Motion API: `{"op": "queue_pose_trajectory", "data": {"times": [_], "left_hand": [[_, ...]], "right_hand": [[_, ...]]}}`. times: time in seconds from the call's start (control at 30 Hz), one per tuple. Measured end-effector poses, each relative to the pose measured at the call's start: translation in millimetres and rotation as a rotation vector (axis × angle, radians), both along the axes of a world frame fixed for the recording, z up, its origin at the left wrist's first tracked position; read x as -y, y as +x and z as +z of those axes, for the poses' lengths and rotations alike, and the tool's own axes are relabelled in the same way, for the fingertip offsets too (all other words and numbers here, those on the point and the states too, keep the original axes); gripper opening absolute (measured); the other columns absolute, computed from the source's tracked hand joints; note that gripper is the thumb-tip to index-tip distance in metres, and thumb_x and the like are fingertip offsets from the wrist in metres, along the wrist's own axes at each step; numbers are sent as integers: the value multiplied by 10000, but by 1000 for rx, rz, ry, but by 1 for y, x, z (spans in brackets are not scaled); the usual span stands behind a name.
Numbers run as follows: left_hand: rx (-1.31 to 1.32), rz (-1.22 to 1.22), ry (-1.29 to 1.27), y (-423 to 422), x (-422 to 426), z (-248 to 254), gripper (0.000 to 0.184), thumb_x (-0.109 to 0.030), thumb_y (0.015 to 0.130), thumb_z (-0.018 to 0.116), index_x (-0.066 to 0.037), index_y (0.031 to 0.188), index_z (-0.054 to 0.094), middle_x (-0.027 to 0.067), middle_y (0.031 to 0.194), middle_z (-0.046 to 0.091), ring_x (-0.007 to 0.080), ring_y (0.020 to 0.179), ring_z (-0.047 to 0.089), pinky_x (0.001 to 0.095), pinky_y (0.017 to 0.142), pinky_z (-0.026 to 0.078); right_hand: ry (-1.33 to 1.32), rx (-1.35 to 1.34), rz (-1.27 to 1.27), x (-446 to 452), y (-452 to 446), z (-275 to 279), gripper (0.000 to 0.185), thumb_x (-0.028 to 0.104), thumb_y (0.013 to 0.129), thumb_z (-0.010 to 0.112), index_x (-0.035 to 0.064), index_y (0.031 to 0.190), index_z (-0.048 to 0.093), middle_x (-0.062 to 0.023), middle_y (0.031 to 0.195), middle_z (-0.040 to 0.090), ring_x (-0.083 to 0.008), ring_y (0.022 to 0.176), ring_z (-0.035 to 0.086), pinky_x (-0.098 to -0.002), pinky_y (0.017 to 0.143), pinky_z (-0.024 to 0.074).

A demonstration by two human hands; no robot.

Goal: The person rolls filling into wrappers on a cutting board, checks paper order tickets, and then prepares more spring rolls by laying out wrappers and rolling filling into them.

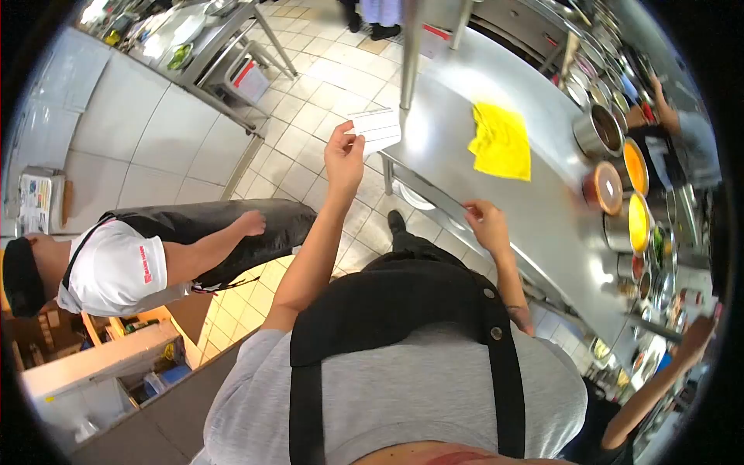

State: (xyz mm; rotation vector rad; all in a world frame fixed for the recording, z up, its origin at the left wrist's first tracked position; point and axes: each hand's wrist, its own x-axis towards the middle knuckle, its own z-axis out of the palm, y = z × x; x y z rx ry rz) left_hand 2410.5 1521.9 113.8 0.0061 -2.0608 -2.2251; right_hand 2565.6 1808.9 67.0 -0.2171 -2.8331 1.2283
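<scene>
My left hand point(343, 160) is raised in front of me, with a white paper slip point(378, 132) with printed lines pinched between thumb and fingers. The slip is held up over the tiled floor, by the corner of the steel table point(446, 167). Near that table's front edge is my right hand point(488, 226). Its fingers are curled together at the tips; whether something small is between them, I cannot make out. A crumpled yellow cloth point(501, 141) lies on the steel top, beyond my right hand.
Pots and tubs of sauce, one a yellow-filled pot point(638, 223), line the table's far right side. A co-worker in a white shirt point(120, 267) stands at my left. Other people work at the right. A second steel table point(225, 39) stands at the back left.
</scene>
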Motion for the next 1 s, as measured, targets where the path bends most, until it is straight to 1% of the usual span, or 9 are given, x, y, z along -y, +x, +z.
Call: {"op": "queue_pose_trajectory", "data": {"times": [0.3, 0.33, 0.37, 0.5, 0.63, 0.73, 0.8, 0.87, 1.0], "left_hand": [[52, 139, 11, -149, 64, -3, 330, 40, 876, 580, 13, 1205, 563, 64, 831, 655, 83, 714, 590, 223, 618, 452], [114, 127, -49, -167, 76, 1, 388, 42, 883, 578, 29, 1266, 522, 51, 871, 641, 92, 787, 595, 223, 711, 466], [123, 152, -68, -187, 86, 2, 387, 43, 880, 578, 29, 1264, 524, 51, 869, 641, 91, 786, 595, 223, 711, 466], [122, 219, -116, -271, 131, -7, 377, 56, 861, 576, 29, 1235, 540, 68, 865, 656, 106, 793, 621, 235, 700, 482], [27, 227, -52, -350, 183, -59, 375, 79, 834, 564, 29, 1205, 550, 102, 853, 679, 151, 784, 667, 267, 665, 517], [31, 196, -157, -404, 231, -92, 388, 77, 818, 560, 18, 1202, 556, 114, 851, 681, 168, 773, 668, 286, 671, 520], [168, 156, -320, -426, 259, -85, 379, 62, 814, 572, 1, 1188, 577, 113, 843, 686, 166, 761, 668, 287, 667, 517], [226, 164, -371, -455, 286, -103, 373, 60, 813, 574, -7, 1180, 588, 109, 837, 685, 163, 752, 666, 282, 657, 513], [254, 160, -398, -538, 296, -113, 354, 55, 819, 578, -1, 1168, 597, 103, 841, 686, 155, 737, 658, 275, 642, 505]], "right_hand": [[-195, 10, 443, 118, -225, 27, 258, 108, 819, 660, 43, 1067, 689, -147, 918, 662, -255, 790, 660, -352, 750, 531], [-169, 9, 510, 131, -256, 30, 262, 125, 829, 661, 46, 1078, 683, -145, 925, 643, -255, 783, 653, -356, 747, 520], [-164, 19, 520, 146, -284, 41, 270, 131, 830, 672, 47, 1087, 678, -141, 940, 635, -252, 794, 653, -357, 748, 514], [-73, -44, 512, 189, -405, 25, 282, 131, 828, 679, 53, 1098, 672, -152, 943, 637, -284, 843, 652, -383, 770, 515], [123, 48, 525, 194, -482, -39, 329, 169, 813, 704, 60, 1121, 660, -188, 980, 646, -347, 932, 630, -437, 840, 498], [296, 373, 453, 161, -504, -126, 478, 275, 795, 735, 46, 1201, 633, -230, 1179, 636, -393, 1134, 577, -450, 990, 453], [422, 640, 444, 144, -500, -144, 486, 303, 773, 763, 41, 1169, 661, -231, 1197, 639, -370, 1162, 584, -450, 994, 462], [353, 684, 401, 121, -490, -166, 481, 311, 760, 772, 40, 1144, 675, -225, 1189, 647, -361, 1152, 596, -450, 964, 486], [180, 738, 112, 114, -510, -138, 519, 288, 733, 799, 35, 1166, 660, -232, 1194, 641, -378, 1148, 592, -442, 977, 481]]}}
